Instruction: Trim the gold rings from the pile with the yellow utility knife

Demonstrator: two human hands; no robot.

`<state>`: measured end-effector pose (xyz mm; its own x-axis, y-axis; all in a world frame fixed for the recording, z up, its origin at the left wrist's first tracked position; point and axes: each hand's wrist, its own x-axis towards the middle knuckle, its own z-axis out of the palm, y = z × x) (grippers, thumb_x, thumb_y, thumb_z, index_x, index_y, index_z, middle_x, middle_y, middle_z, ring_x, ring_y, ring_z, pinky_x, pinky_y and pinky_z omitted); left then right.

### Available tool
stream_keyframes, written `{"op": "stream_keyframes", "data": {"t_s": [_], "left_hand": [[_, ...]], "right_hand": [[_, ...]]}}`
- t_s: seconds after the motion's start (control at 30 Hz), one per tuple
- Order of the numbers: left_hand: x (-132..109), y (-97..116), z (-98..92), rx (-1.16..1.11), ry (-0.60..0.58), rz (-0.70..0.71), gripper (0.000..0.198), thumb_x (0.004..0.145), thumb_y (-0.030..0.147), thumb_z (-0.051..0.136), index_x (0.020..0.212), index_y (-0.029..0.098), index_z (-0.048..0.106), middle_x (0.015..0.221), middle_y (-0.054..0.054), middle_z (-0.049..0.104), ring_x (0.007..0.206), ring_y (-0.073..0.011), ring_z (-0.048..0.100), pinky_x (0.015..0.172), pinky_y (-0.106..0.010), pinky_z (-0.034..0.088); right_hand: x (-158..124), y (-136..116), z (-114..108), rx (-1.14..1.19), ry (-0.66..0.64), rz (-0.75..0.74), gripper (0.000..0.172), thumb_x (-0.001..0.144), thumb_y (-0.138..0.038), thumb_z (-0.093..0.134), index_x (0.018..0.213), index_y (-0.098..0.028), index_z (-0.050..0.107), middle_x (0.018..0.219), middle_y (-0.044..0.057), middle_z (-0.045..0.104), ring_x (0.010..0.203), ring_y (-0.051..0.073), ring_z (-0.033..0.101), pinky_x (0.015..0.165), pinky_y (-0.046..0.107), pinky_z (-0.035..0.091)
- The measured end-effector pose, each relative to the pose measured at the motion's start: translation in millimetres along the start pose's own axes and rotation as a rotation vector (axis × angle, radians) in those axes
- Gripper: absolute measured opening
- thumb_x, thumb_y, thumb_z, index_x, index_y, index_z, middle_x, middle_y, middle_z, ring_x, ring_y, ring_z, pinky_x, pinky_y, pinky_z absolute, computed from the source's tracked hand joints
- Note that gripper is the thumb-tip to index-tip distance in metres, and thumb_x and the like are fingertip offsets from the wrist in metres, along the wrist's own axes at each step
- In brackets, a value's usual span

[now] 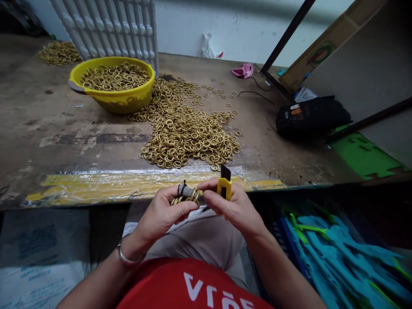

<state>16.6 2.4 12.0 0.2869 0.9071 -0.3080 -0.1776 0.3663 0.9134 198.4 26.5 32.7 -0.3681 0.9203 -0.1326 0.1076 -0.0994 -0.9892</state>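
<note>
- Rings (186, 198) of brass colour sit threaded on a short grey rod (187, 190), held just above the lap and in front of the near edge of the surface (64, 141); a loosened grip would likely let them slide off the rod's end onto the floor below.
- Left hand (162, 213) is clenched around the rod and its rings, thumb and fingers pinching from both sides. Its fingertips lie right next to the cutter, so a slip of the blade could nick them.
- Right hand (233, 207) grasps a yellow utility knife (224, 185), its dark blade pointing upward, while its fingertips touch the rod's end. Pushing too hard could send the knife toward the other hand.
- Heap of loose rings (186, 131) lies close to the taped front edge; an elbow or sleeve brushing it could roll some over the edge.
- Yellow basin (112, 96), also full of rings, stands well back and looks safe.
</note>
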Motion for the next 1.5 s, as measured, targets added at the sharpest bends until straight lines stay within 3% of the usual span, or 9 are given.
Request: {"op": "stream_keyframes", "data": {"t_s": [0.17,0.27,0.4,0.53,0.67,0.9,1.13,1.27,1.5], "left_hand": [[-2,8,4.5,0.227,0.048,0.139,0.017,0.076,0.029,0.073,0.088,0.017,0.074,0.072,-0.002,0.066,0.065,-0.0140,0.057,0.062,-0.023,0.046],[-2,12,6.3,0.335,0.064,0.224,0.017,0.075,0.025,0.073,0.090,0.018,0.075,0.084,-0.004,0.072,0.081,-0.0206,0.062,0.077,-0.030,0.048],[-2,10,2.8,0.319,-0.006,0.196,0.010,0.075,0.024,0.072,0.082,0.016,0.074,0.079,-0.003,0.070,0.074,-0.0178,0.060,0.071,-0.027,0.046],[-3,1,-0.4,0.125,-0.097,0.042,0.017,0.078,0.032,0.070,0.078,0.015,0.071,0.056,0.002,0.054,0.048,-0.0079,0.041,0.045,-0.019,0.032],[0,-4,0.4,-0.008,-0.113,0.006,0.019,0.075,0.033,0.072,0.077,0.013,0.069,0.054,0.003,0.049,0.044,-0.0058,0.036,0.041,-0.018,0.027],[3,0,0.8,-0.080,-0.011,-0.014,0.019,0.071,0.031,0.076,0.070,0.014,0.066,0.049,0.005,0.048,0.041,-0.0044,0.033,0.040,-0.017,0.027],[2,-5,-2.1,-0.071,-0.012,-0.032,0.021,0.076,0.034,0.072,0.075,0.014,0.067,0.050,0.005,0.049,0.042,-0.0034,0.034,0.040,-0.015,0.026],[2,-4,-3.3,-0.024,0.010,-0.031,0.020,0.073,0.033,0.074,0.078,0.014,0.069,0.051,0.005,0.048,0.042,-0.0034,0.033,0.039,-0.015,0.024],[1,3,1.2,0.110,0.104,0.041,0.016,0.071,0.029,0.076,0.078,0.015,0.072,0.051,0.005,0.053,0.045,-0.0061,0.039,0.044,-0.017,0.031]], "right_hand": [[3,-2,6,-0.100,0.003,0.001,0.022,0.076,-0.033,0.069,0.091,-0.017,0.063,0.066,-0.004,0.052,0.058,0.009,0.046,0.053,0.021,0.038],[5,-4,7,-0.143,-0.011,0.010,0.016,0.076,-0.029,0.067,0.085,-0.016,0.063,0.066,-0.003,0.054,0.058,0.009,0.046,0.053,0.020,0.037],[9,-8,3,-0.071,-0.086,0.046,0.020,0.078,-0.034,0.065,0.071,-0.016,0.061,0.059,-0.003,0.053,0.054,0.008,0.046,0.051,0.020,0.036],[12,-3,0,0.099,-0.127,0.137,0.032,0.080,-0.045,0.064,0.068,-0.017,0.054,0.047,-0.007,0.043,0.043,0.006,0.037,0.041,0.019,0.029],[12,3,1,0.107,-0.104,0.175,0.035,0.083,-0.048,0.061,0.070,-0.017,0.052,0.049,-0.007,0.043,0.041,0.006,0.035,0.039,0.019,0.026],[-3,-1,-2,-0.310,0.004,-0.156,0.022,0.093,-0.033,0.053,0.085,-0.017,0.064,0.073,0.001,0.058,0.068,0.012,0.052,0.064,0.024,0.041],[-6,5,-13,-0.518,-0.092,-0.179,0.023,0.094,-0.031,0.049,0.087,-0.017,0.066,0.073,0.001,0.060,0.068,0.014,0.054,0.065,0.025,0.041],[-5,9,-17,-0.708,-0.072,-0.240,0.014,0.090,-0.017,0.050,0.094,-0.018,0.063,0.083,0.003,0.064,0.078,0.016,0.058,0.071,0.026,0.041],[-4,0,-19,-1.097,-0.157,-0.243,0.033,0.074,0.000,0.048,0.098,-0.017,0.062,0.089,0.005,0.063,0.083,0.018,0.058,0.071,0.026,0.040]]}}
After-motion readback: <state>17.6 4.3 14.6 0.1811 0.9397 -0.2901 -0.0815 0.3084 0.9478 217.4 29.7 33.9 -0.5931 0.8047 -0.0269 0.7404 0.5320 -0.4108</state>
